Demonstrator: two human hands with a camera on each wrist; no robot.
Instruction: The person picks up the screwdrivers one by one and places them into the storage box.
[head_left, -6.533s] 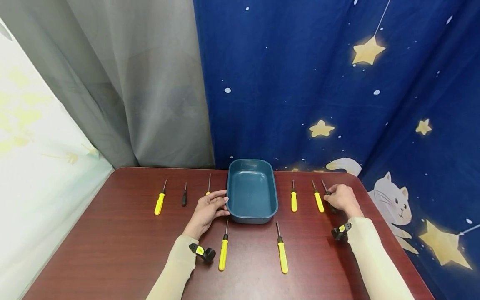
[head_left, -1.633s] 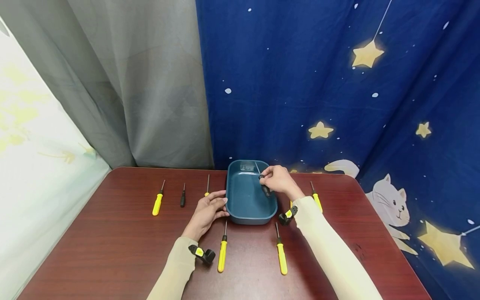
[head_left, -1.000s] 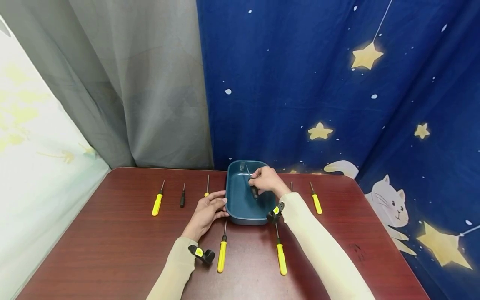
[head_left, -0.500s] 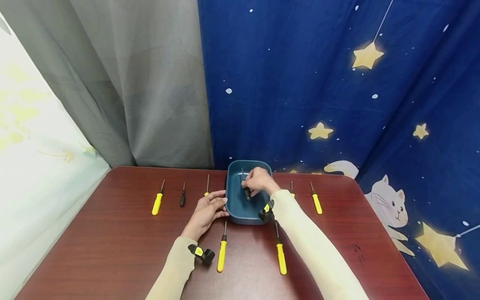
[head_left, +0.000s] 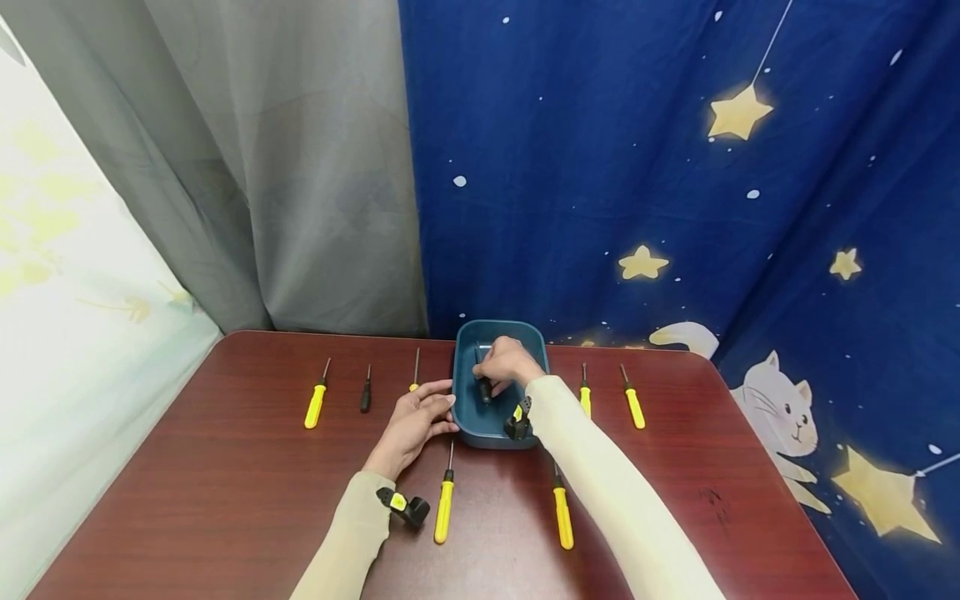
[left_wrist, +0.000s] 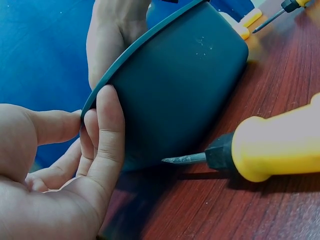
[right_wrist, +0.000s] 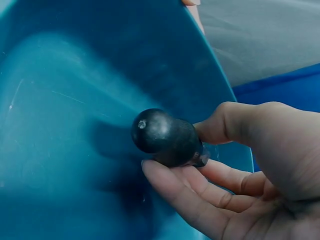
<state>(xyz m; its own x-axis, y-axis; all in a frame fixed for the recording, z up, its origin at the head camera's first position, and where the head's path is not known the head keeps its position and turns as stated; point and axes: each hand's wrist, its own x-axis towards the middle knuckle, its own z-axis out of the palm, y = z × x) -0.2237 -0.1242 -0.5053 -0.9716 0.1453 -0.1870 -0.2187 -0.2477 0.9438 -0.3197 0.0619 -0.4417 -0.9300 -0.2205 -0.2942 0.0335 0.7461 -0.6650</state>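
A dark reddish-brown wood-grain table (head_left: pixel 225 483) stands before a plain grey curtain (head_left: pixel 322 167) and a navy blue curtain (head_left: pixel 540 167) printed with yellow stars; a paler cloth (head_left: pixel 75 275) hangs at the far left. A black-handled screwdriver (head_left: pixel 484 390) is inside a deep teal rectangular tray (head_left: pixel 487 441), its shaft pointing away from the person and its handle end toward them. The right hand (head_left: pixel 510 360) pinches the handle between thumb and fingers; whether the tool touches the tray's floor cannot be told. The left hand (head_left: pixel 412 421) holds the tray's left edge, thumb at the rim and fingers against the outer wall.

Just in front of the tray lie two yellow-handled screwdrivers (head_left: pixel 444 510), shafts toward it; the right sleeve (head_left: pixel 600 475) partly covers the shaft of the right-hand one. To the tray's left are a yellow screwdriver mostly hidden by the left hand (head_left: pixel 417 367), a small all-black screwdriver (head_left: pixel 366 392) and, farther out, a slim yellow screwdriver (head_left: pixel 315 404). To its right lie a yellow screwdriver partly behind the sleeve (head_left: pixel 585 396) and another yellow screwdriver (head_left: pixel 633 407). Both forearms wear cream sleeves, with a small black camera (head_left: pixel 405 507) at each wrist.
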